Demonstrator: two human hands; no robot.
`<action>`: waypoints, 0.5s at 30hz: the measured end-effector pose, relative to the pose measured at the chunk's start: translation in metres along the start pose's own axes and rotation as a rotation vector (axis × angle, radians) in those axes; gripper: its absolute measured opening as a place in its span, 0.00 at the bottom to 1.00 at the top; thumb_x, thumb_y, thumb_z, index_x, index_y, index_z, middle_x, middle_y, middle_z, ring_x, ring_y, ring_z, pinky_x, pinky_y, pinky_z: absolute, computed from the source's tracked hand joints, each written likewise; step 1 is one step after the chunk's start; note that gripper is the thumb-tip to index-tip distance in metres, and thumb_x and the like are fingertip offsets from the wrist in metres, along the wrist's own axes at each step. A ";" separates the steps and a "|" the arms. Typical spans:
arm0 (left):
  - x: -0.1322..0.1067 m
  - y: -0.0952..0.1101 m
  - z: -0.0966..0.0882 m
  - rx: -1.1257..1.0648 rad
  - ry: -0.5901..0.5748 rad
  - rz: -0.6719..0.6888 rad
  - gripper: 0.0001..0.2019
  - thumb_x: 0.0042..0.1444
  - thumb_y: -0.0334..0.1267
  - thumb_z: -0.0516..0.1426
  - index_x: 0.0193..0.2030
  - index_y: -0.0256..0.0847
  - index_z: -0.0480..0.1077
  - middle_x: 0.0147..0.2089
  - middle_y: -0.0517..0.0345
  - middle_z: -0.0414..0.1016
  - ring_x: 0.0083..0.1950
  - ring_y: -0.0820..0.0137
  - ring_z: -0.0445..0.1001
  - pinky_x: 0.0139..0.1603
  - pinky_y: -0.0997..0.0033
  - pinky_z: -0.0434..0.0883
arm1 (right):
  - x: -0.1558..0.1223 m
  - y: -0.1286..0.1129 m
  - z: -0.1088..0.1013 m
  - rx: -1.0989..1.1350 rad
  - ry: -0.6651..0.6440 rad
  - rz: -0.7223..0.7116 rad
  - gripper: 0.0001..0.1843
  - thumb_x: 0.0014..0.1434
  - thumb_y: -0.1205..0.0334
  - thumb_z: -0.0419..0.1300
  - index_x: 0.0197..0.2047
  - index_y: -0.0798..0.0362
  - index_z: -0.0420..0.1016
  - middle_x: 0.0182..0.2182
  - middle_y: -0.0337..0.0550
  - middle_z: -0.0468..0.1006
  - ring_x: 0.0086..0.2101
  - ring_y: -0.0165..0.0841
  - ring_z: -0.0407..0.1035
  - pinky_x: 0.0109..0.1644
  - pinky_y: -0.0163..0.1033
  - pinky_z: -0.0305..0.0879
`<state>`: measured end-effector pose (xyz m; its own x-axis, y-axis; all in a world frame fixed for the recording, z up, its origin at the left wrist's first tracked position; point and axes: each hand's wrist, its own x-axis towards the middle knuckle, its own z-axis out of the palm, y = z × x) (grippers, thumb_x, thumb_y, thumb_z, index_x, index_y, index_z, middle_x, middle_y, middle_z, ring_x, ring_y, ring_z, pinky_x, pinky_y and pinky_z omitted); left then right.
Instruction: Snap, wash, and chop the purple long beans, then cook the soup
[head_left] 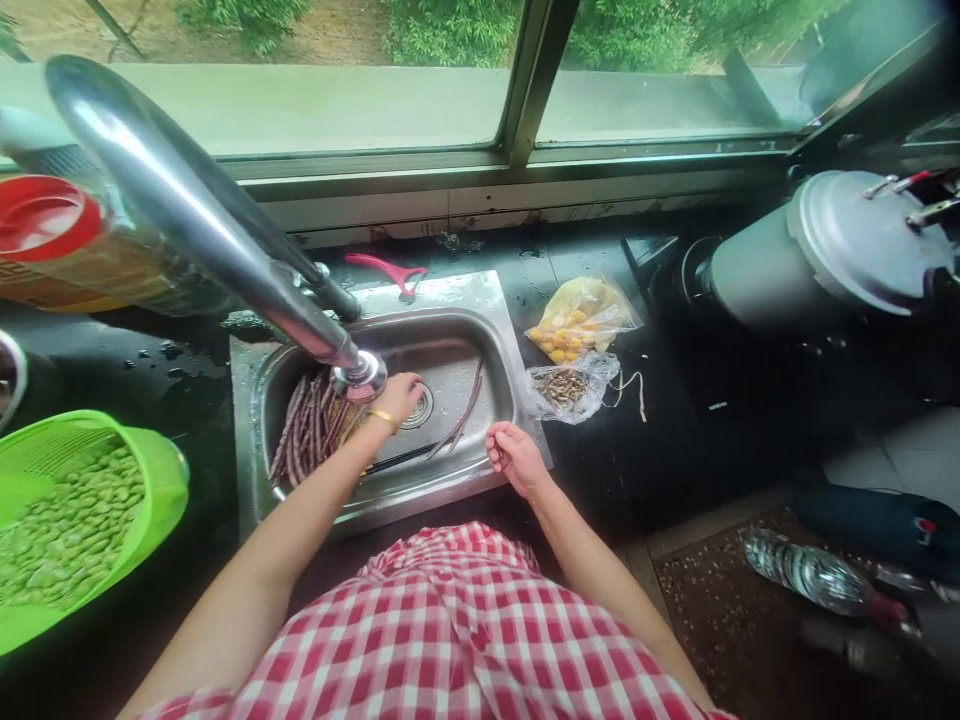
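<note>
My left hand, with a yellow band at the wrist, is over the sink beside the drain. Its fingers bend downward and are partly hidden, so I cannot see whether they grip anything. A bundle of purple long beans lies at the sink's left side, close to that hand. Two or so loose long beans rest at the right of the basin. My right hand is above the sink's right front rim, fingers curled closed. Whatever may be inside them is too small or hidden to make out.
A chrome faucet arches over the basin. Behind it lies a pink peeler. Bags of yellow pieces and brown bits sit right. A green basket of beans stands left; a pot far right.
</note>
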<state>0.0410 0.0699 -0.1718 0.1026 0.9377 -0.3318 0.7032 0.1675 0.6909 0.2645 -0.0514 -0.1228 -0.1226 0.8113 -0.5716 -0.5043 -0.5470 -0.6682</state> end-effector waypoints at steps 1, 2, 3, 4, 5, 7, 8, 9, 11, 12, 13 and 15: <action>0.007 0.010 0.029 0.063 -0.075 -0.009 0.08 0.51 0.39 0.55 0.36 0.38 0.71 0.38 0.50 0.73 0.43 0.64 0.68 0.49 0.67 0.62 | 0.000 -0.001 -0.002 -0.019 0.020 -0.013 0.15 0.44 0.53 0.64 0.30 0.54 0.68 0.23 0.35 0.67 0.19 0.22 0.57 0.18 0.28 0.51; 0.014 0.019 0.055 0.095 -0.116 -0.015 0.09 0.51 0.39 0.56 0.36 0.37 0.71 0.38 0.49 0.73 0.43 0.64 0.69 0.48 0.67 0.62 | 0.000 -0.003 -0.003 -0.038 0.037 -0.024 0.15 0.44 0.52 0.64 0.31 0.54 0.68 0.23 0.35 0.67 0.19 0.22 0.56 0.17 0.28 0.51; 0.019 0.027 0.077 0.129 -0.149 -0.024 0.10 0.50 0.40 0.57 0.36 0.37 0.70 0.39 0.48 0.73 0.43 0.63 0.69 0.47 0.67 0.62 | 0.000 -0.004 -0.005 -0.054 0.052 -0.032 0.16 0.45 0.51 0.63 0.31 0.54 0.69 0.22 0.35 0.66 0.18 0.21 0.56 0.17 0.27 0.50; 0.024 0.033 0.096 0.150 -0.166 -0.031 0.11 0.49 0.41 0.58 0.37 0.36 0.70 0.39 0.47 0.73 0.43 0.63 0.69 0.46 0.67 0.63 | 0.000 -0.005 -0.006 -0.067 0.065 -0.036 0.16 0.46 0.50 0.63 0.30 0.55 0.69 0.22 0.34 0.66 0.18 0.21 0.55 0.17 0.27 0.50; 0.027 0.038 0.109 0.165 -0.174 -0.037 0.13 0.48 0.41 0.58 0.38 0.35 0.69 0.40 0.46 0.72 0.43 0.62 0.69 0.46 0.66 0.63 | 0.000 -0.006 -0.008 -0.078 0.077 -0.035 0.17 0.47 0.49 0.62 0.30 0.55 0.68 0.21 0.34 0.65 0.17 0.21 0.54 0.17 0.27 0.49; 0.031 0.044 0.122 0.185 -0.183 -0.044 0.13 0.49 0.41 0.57 0.38 0.34 0.69 0.42 0.44 0.72 0.43 0.61 0.69 0.45 0.66 0.63 | 0.001 -0.008 -0.012 -0.092 0.099 -0.028 0.17 0.48 0.48 0.61 0.29 0.55 0.68 0.20 0.33 0.64 0.17 0.20 0.54 0.17 0.27 0.48; 0.030 0.046 0.122 0.186 -0.187 -0.043 0.11 0.51 0.41 0.56 0.37 0.34 0.69 0.41 0.43 0.72 0.43 0.61 0.69 0.44 0.66 0.63 | 0.001 -0.009 -0.014 -0.098 0.110 -0.024 0.17 0.48 0.47 0.60 0.28 0.55 0.68 0.20 0.33 0.63 0.17 0.20 0.53 0.16 0.27 0.48; 0.029 0.047 0.118 0.180 -0.194 -0.037 0.11 0.53 0.40 0.53 0.37 0.34 0.69 0.41 0.43 0.72 0.43 0.61 0.69 0.44 0.66 0.63 | 0.002 -0.009 -0.016 -0.104 0.120 -0.021 0.18 0.48 0.47 0.60 0.28 0.55 0.68 0.20 0.33 0.63 0.17 0.20 0.53 0.16 0.27 0.47; 0.019 0.048 0.103 0.157 -0.220 -0.011 0.12 0.57 0.39 0.49 0.37 0.36 0.70 0.39 0.47 0.73 0.42 0.63 0.70 0.43 0.67 0.64 | 0.004 -0.011 -0.018 -0.123 0.137 -0.011 0.18 0.47 0.48 0.60 0.28 0.55 0.67 0.19 0.32 0.63 0.16 0.20 0.52 0.16 0.27 0.46; 0.011 0.049 0.092 0.128 -0.243 0.015 0.13 0.57 0.40 0.47 0.38 0.37 0.71 0.37 0.49 0.74 0.41 0.65 0.70 0.42 0.69 0.65 | 0.005 -0.012 -0.017 -0.139 0.140 -0.006 0.18 0.47 0.47 0.60 0.27 0.55 0.67 0.19 0.32 0.63 0.16 0.20 0.52 0.15 0.27 0.45; 0.001 0.051 0.079 0.075 -0.272 0.050 0.14 0.58 0.41 0.47 0.40 0.38 0.71 0.36 0.52 0.74 0.39 0.66 0.71 0.42 0.70 0.65 | 0.006 -0.014 -0.015 -0.159 0.136 0.000 0.18 0.47 0.47 0.60 0.27 0.55 0.67 0.18 0.32 0.63 0.15 0.19 0.51 0.15 0.27 0.44; -0.024 0.056 0.052 -0.080 -0.329 0.143 0.17 0.58 0.44 0.47 0.45 0.40 0.71 0.33 0.56 0.74 0.35 0.69 0.71 0.39 0.72 0.66 | 0.007 -0.020 -0.008 -0.210 0.109 0.001 0.18 0.48 0.47 0.59 0.26 0.55 0.66 0.17 0.31 0.62 0.15 0.19 0.49 0.15 0.27 0.42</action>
<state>0.1144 0.0414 -0.1587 0.4258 0.8077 -0.4079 0.6094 0.0773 0.7891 0.2802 -0.0365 -0.1175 -0.0243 0.7897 -0.6130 -0.3138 -0.5882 -0.7453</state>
